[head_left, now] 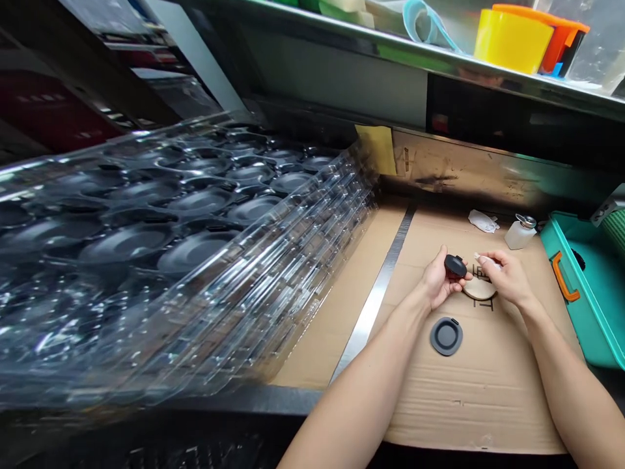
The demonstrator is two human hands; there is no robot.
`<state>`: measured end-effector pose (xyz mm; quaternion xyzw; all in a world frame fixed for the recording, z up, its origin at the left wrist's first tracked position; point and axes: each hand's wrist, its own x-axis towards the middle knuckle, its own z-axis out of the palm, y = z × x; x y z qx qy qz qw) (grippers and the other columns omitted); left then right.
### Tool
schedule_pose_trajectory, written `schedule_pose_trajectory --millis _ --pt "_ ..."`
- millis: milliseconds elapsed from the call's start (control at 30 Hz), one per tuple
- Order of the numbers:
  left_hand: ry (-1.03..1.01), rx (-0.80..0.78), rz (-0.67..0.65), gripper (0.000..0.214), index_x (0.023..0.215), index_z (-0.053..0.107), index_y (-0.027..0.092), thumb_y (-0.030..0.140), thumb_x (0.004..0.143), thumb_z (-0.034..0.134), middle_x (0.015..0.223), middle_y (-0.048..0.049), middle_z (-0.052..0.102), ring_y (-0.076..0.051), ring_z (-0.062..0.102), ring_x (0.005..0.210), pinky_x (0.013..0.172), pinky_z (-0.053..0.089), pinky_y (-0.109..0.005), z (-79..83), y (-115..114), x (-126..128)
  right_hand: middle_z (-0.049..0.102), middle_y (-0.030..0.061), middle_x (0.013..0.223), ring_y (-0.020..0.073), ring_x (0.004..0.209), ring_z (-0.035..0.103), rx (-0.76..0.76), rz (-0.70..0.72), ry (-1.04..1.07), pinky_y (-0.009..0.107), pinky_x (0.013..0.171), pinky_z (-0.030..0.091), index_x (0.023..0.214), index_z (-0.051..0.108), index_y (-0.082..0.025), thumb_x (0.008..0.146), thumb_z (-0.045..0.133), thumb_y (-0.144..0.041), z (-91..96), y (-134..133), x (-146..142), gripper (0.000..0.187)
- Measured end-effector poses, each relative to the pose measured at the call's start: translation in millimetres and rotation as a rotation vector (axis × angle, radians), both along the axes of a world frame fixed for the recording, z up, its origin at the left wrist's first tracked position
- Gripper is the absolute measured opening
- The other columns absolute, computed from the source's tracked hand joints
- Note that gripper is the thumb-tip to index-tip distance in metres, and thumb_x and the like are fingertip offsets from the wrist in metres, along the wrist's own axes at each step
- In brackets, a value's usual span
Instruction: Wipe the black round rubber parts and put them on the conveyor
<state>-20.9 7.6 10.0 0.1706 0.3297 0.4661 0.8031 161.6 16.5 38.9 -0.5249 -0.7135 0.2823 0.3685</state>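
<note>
Counting two bare hands: the left hand [439, 281] gripping one black round cap [455, 266], the right hand [508, 280] pinching one small white piece [488, 262]. Counting also one beige disc [479, 290], one dark rubber ring [446, 337], one plastic bottle [518, 234], one crumpled white packet [483, 221], one cardboard sheet [469, 404], one steel strip [371, 306], one stack of clear blister trays [195, 247], one teal bin [586, 326], one orange handle [564, 277], one yellow cup [512, 40].
</note>
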Motion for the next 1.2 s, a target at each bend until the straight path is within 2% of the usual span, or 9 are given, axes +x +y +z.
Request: schedule_pose_trajectory --millis 67,167,433,567,633,733,833,967,1200 --pt "0.065 0.024 -0.021 0.068 0.091 0.063 0.009 0.065 0.100 0.026 0.065 -0.0137 0.066 -0.013 0.056 0.044 0.037 0.040 -0.019 2.0 -2.8 2.7 0.075 0.0058 0.092 0.0168 0.080 0.066 -0.002 0.035 0.025 0.028 0.075 0.049 0.098 0.073 -0.016 0.090 0.059 -0.046 -12.3 -3.7 -10.4 0.033" --pt "0.136 0.005 -0.063 0.070 0.087 0.061 0.011 0.066 0.100 0.020 0.062 -0.0111 0.065 -0.011 0.054 0.042 0.035 0.040 -0.018 6.5 -5.6 4.3 0.074 0.0039 0.091 0.0160 0.080 0.065 0.030 0.062 0.016 0.026 0.077 0.048 0.093 0.070 -0.018 0.091 0.057 -0.042 -18.9 -3.4 -16.3 0.028" --pt "0.247 0.016 -0.098 0.073 0.080 0.062 0.011 0.066 0.101 0.019 0.057 -0.0079 0.063 -0.010 0.052 0.039 0.035 0.037 -0.018 8.6 -4.8 6.4 0.071 0.0009 0.077 0.0149 0.070 0.062 0.046 0.077 -0.138 0.025 0.071 0.046 0.093 0.070 -0.019 0.092 0.054 -0.039 -20.8 -1.7 -19.5 0.025" --pt "0.337 0.063 -0.093 0.068 0.076 0.062 0.012 0.065 0.101 0.027 0.055 -0.0074 0.063 -0.010 0.050 0.037 0.035 0.036 -0.019 7.2 -7.7 10.7 0.072 0.0041 0.091 0.0172 0.082 0.063 0.201 0.149 -0.341 0.027 0.079 0.045 0.094 0.070 -0.021 0.092 0.053 -0.031 -16.2 -0.8 -12.2 0.020" --pt "0.416 0.104 -0.082 0.067 0.073 0.062 0.012 0.066 0.099 0.032 0.055 -0.0076 0.064 -0.010 0.050 0.037 0.035 0.036 -0.019 6.8 -9.9 13.4 0.071 0.0046 0.094 0.0174 0.082 0.063 0.232 0.181 -0.435 0.027 0.079 0.044 0.094 0.070 -0.021 0.092 0.052 -0.027 -13.0 -0.8 -9.0 0.019" --pt "0.513 0.163 -0.076 0.069 0.069 0.063 0.011 0.067 0.098 0.037 0.053 -0.0076 0.062 -0.010 0.050 0.037 0.035 0.035 -0.020 5.9 -12.1 16.6 0.069 0.0054 0.093 0.0177 0.081 0.061 0.266 0.171 -0.483 0.027 0.078 0.044 0.093 0.069 -0.021 0.092 0.050 -0.025 -13.1 -0.1 -8.8 0.019" --pt "0.523 0.196 -0.085 0.069 0.068 0.064 0.011 0.068 0.097 0.039 0.051 -0.0071 0.061 -0.010 0.050 0.038 0.035 0.035 -0.020 4.9 -12.6 16.9 0.068 0.0065 0.091 0.0183 0.082 0.061 0.305 0.131 -0.477 0.027 0.077 0.043 0.095 0.068 -0.020 0.095 0.048 -0.026 -18.5 1.6 -11.8 0.021" --pt "0.467 0.178 -0.086 0.068 0.070 0.064 0.012 0.068 0.097 0.038 0.054 -0.0070 0.063 -0.010 0.050 0.038 0.036 0.037 -0.019 4.5 -12.3 14.4 0.069 0.0057 0.090 0.0182 0.082 0.061 0.266 0.146 -0.468 0.027 0.078 0.043 0.097 0.068 -0.020 0.096 0.049 -0.028 -20.6 1.2 -11.5 0.021" --pt "0.476 0.190 -0.122 0.069 0.073 0.065 0.012 0.073 0.093 0.040 0.054 -0.0073 0.064 -0.010 0.051 0.039 0.037 0.038 -0.019 4.3 -13.0 14.3 0.074 0.0033 0.090 0.0167 0.081 0.066 0.128 0.177 -0.424 0.026 0.076 0.043 0.100 0.070 -0.021 0.094 0.053 -0.028 -9.1 -5.8 -2.2 0.019"
